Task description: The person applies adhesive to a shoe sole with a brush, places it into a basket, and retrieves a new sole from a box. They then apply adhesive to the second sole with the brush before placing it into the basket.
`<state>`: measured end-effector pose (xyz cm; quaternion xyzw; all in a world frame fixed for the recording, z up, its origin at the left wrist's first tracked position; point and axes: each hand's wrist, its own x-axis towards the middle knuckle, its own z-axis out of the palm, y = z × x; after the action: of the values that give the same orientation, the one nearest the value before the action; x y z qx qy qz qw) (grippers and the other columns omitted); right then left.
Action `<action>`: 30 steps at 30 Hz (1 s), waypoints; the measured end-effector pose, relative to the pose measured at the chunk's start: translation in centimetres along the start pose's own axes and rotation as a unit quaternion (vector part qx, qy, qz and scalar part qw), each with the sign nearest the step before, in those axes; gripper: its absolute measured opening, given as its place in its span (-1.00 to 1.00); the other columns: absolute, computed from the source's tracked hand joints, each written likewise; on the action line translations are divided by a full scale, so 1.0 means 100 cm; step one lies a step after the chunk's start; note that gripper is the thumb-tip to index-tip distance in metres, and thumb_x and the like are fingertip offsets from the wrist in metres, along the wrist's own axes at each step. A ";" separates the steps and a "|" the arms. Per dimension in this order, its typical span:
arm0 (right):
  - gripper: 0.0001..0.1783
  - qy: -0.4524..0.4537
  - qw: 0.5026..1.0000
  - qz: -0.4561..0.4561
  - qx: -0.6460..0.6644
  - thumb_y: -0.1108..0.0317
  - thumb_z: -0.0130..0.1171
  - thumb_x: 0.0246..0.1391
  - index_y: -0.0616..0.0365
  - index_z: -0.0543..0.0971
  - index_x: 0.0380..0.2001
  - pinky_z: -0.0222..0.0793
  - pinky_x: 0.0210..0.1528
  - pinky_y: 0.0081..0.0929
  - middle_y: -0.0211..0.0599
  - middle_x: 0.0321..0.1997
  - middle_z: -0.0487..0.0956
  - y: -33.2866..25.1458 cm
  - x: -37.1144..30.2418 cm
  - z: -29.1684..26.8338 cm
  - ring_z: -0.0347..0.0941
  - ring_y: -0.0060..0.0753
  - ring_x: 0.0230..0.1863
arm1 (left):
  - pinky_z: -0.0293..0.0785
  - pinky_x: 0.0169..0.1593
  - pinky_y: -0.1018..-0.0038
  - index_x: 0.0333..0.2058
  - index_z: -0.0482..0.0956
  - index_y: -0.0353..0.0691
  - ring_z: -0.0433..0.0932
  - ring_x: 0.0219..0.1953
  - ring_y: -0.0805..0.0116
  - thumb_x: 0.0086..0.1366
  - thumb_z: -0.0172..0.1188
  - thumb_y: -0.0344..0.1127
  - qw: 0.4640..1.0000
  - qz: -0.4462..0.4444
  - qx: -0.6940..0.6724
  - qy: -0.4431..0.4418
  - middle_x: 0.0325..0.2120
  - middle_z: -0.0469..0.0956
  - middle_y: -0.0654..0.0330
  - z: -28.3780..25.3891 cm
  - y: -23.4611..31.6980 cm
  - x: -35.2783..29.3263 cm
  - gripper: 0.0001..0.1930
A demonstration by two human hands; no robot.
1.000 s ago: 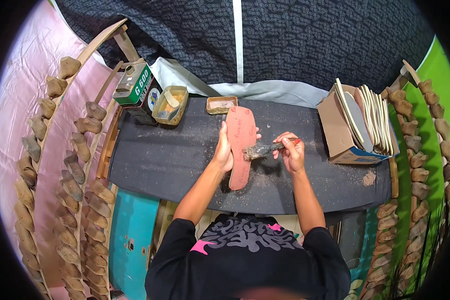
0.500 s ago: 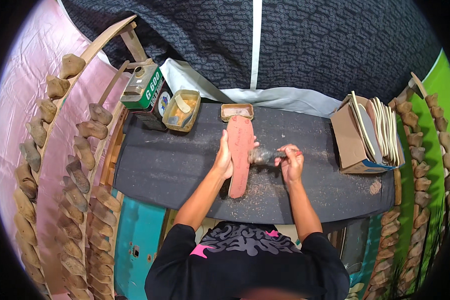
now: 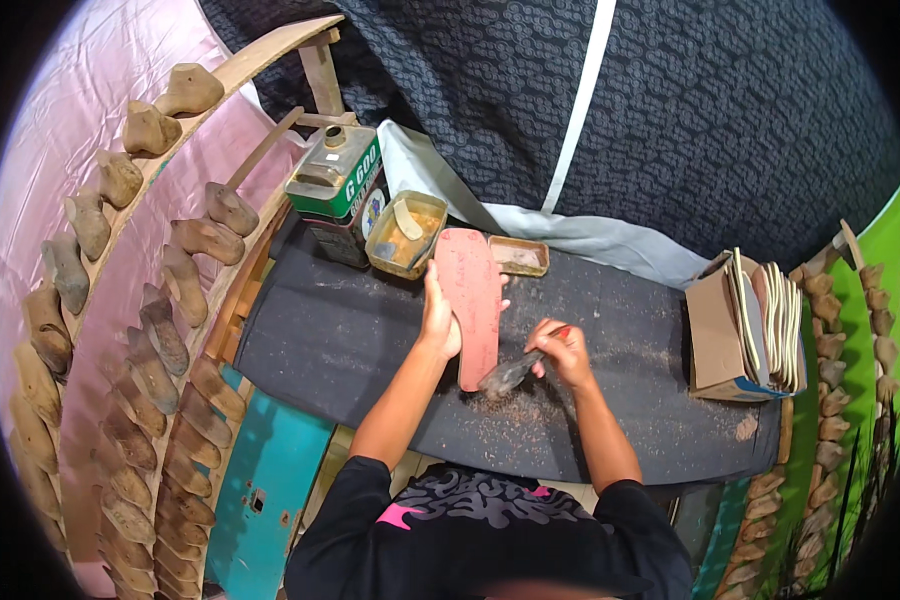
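A long reddish shoe sole is held above the dark cloth-covered table, tilted up with its broad face showing. My left hand is closed round its left edge, and fingertips show at the far right edge. In my right hand is a brush with a dark handle, a red end and worn greyish bristles. The bristles are at the sole's lower right corner. Reddish-brown crumbs are scattered on the cloth below and to the right.
Behind the sole are a shallow tray, a yellowish tub with flat tools inside, and a green-and-black metal can. On the right stands a cardboard box packed with soles. Wooden shoe lasts line racks on both sides.
The brush has moved from the sole's right side down to its lower right corner. My right hand has come lower with it. The whole view has also turned slightly.
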<state>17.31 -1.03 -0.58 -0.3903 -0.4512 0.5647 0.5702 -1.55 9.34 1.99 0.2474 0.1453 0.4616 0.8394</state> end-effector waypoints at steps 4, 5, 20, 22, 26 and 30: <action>-0.86 0.080 0.991 -0.091 0.055 0.42 0.04 0.11 0.30 0.46 -0.45 0.41 -0.64 -0.54 -0.16 -0.44 0.50 -0.010 0.040 -0.023 0.41 -0.42 -0.67 | 0.46 -0.02 0.04 0.20 0.18 -0.15 0.42 0.05 0.10 0.27 -0.41 0.37 0.999 0.015 -0.033 -0.005 0.04 0.39 -0.01 -0.019 0.022 -0.003 -0.23; -0.86 0.155 0.977 -0.128 0.064 0.40 0.05 0.12 0.28 0.46 -0.42 0.44 -0.58 -0.52 -0.16 -0.42 0.51 -0.010 0.055 -0.026 0.44 -0.41 -0.64 | 0.46 -0.02 0.04 0.20 0.18 -0.15 0.42 0.05 0.10 0.27 -0.41 0.37 0.999 0.015 -0.035 -0.006 0.04 0.39 -0.01 -0.022 0.024 -0.003 -0.23; -0.80 0.282 0.954 -0.092 -0.040 0.37 0.10 0.14 0.31 0.50 -0.27 0.53 -0.44 -0.52 -0.19 -0.34 0.54 0.049 0.149 -0.067 0.56 -0.32 -0.43 | 0.44 -0.01 0.06 0.19 0.19 -0.17 0.43 0.03 0.12 0.25 -0.39 0.39 0.997 -0.054 -0.044 0.020 0.04 0.39 0.00 -0.045 0.004 -0.008 -0.20; -0.71 0.289 0.954 -0.067 0.035 0.38 0.03 0.17 0.35 0.40 -0.10 0.58 -0.35 -0.41 -0.08 -0.21 0.52 0.049 0.144 -0.075 0.57 -0.15 -0.35 | 0.44 -0.01 0.06 0.19 0.19 -0.18 0.43 0.03 0.12 0.25 -0.39 0.39 0.997 -0.058 -0.048 0.019 0.04 0.39 -0.01 -0.045 0.002 -0.008 -0.20; -0.58 0.342 0.932 -0.068 0.096 0.37 0.03 0.16 0.32 0.29 0.05 0.56 -0.30 -0.38 -0.04 -0.10 0.50 0.038 0.126 -0.080 0.56 -0.10 -0.28 | 0.43 0.00 0.06 0.19 0.19 -0.20 0.43 0.04 0.10 0.25 -0.39 0.39 0.997 -0.069 -0.042 0.010 0.05 0.38 -0.02 -0.045 -0.006 -0.009 -0.18; -0.53 0.374 0.922 -0.080 0.059 0.44 -0.01 0.16 0.34 0.23 0.13 0.55 -0.32 -0.42 -0.07 0.00 0.43 0.029 0.100 -0.080 0.55 -0.17 -0.23 | 0.42 0.01 0.06 0.18 0.20 -0.24 0.42 0.05 0.09 0.25 -0.40 0.39 0.994 -0.099 -0.053 0.011 0.05 0.38 -0.03 -0.038 -0.019 -0.007 -0.17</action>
<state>23.70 9.59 -4.95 -0.5012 -0.2006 0.3556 0.7629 -2.39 8.94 -2.22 0.1821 0.1534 0.3863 0.8911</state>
